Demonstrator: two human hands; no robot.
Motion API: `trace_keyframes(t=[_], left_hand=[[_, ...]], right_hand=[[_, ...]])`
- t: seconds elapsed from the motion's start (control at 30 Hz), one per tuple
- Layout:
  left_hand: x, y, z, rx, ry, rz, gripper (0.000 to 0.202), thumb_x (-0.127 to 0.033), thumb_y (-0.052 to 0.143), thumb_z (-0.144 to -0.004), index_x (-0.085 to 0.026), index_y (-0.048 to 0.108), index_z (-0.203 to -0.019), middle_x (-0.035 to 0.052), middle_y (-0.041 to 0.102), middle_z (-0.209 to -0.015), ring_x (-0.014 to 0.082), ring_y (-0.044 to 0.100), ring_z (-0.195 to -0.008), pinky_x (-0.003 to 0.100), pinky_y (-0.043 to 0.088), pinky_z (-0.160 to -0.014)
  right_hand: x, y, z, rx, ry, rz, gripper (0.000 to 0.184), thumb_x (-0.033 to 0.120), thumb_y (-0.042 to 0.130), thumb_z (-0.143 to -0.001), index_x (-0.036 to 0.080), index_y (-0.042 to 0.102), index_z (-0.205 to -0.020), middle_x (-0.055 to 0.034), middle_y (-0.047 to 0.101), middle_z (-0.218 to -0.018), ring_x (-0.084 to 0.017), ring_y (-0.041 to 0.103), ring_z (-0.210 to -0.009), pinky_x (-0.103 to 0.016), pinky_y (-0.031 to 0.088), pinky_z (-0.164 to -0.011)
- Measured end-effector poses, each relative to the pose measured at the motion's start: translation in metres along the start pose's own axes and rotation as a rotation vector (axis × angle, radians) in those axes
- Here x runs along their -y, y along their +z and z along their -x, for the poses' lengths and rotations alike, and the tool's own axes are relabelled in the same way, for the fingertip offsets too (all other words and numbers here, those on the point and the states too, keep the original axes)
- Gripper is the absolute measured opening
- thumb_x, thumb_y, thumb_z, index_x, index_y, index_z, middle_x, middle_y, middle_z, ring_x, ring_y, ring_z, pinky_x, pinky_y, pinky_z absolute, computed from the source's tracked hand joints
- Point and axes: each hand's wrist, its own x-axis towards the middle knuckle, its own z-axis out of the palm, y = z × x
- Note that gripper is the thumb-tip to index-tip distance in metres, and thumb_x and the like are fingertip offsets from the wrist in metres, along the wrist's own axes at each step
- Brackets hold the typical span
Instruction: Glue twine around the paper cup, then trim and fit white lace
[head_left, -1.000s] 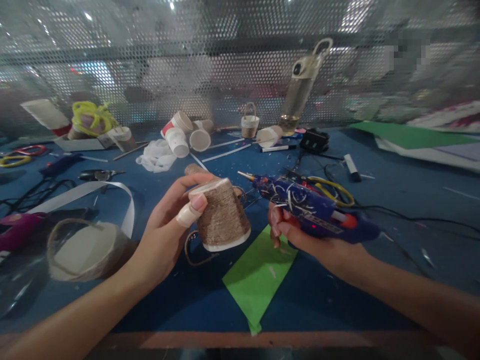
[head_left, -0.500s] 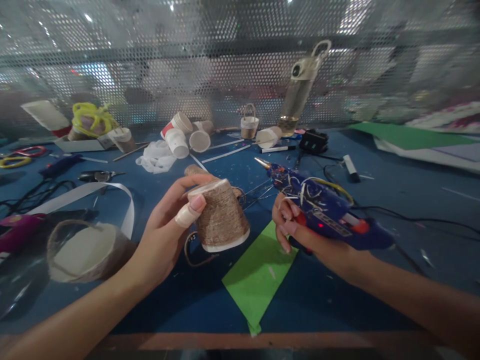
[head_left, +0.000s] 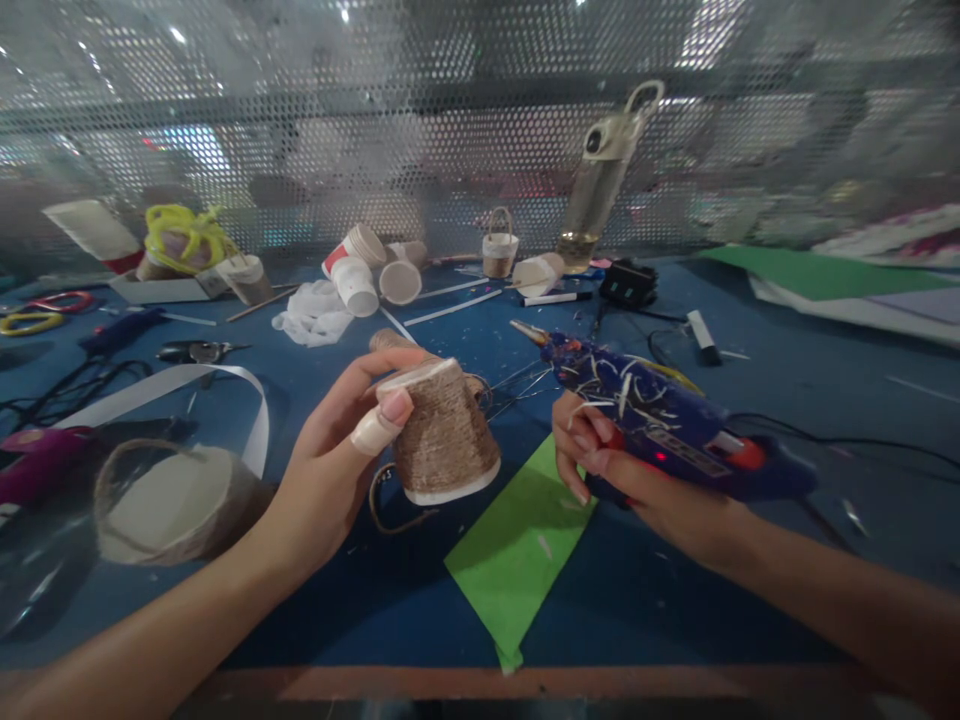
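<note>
— Placed where?
— Head-worn, looking forward and down over left hand and right hand.
— Facing what?
— Across the blue tabletop, toward the perforated screen at the back.
— How near?
— Close to both hands, with room for the table's front edge below and a wide spread sideways.

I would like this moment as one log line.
left hand: holds brown twine-wrapped white cup; right hand: grips blue plastic glue gun; nozzle: apart from cup

Blue counter, littered
Green paper lies between left grip and right grip; paper cups beyond the left, a bottle beyond the right.
</note>
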Motion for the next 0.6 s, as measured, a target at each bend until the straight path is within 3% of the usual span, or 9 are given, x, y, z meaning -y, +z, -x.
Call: trace_keyframes(t=[0.43,0.6], left_hand=[[0.001,-0.001,0.002,-0.004,0.004,-0.011,0.024,-0.041,0.065,-0.093,-0.029,0.070,-0.113,0.0002,0.072,-0.117,0.0227,0.067,-0.110,0.029,0.057,-0.086],[0.000,-0.001,0.001,0.004,-0.001,0.012,0.024,-0.041,0.067,-0.092,-0.029,0.070,-0.112,-0.0006,0.073,-0.113,0.0229,0.067,-0.112,0.027,0.057,-0.083]], right_hand=[[-0.007,-0.012,0.005,0.093,-0.028,-0.066,0.018,0.009,0.053,-0.089,0.025,0.045,-0.083,0.0051,0.044,-0.079,-0.010,0.048,-0.057,-0.027,0.043,-0.054],[-0.001,-0.006,0.003,0.048,-0.008,-0.030,0.020,0.015,0.057,-0.089,0.025,0.044,-0.077,0.0051,0.040,-0.072,-0.011,0.043,-0.055,-0.028,0.047,-0.054]])
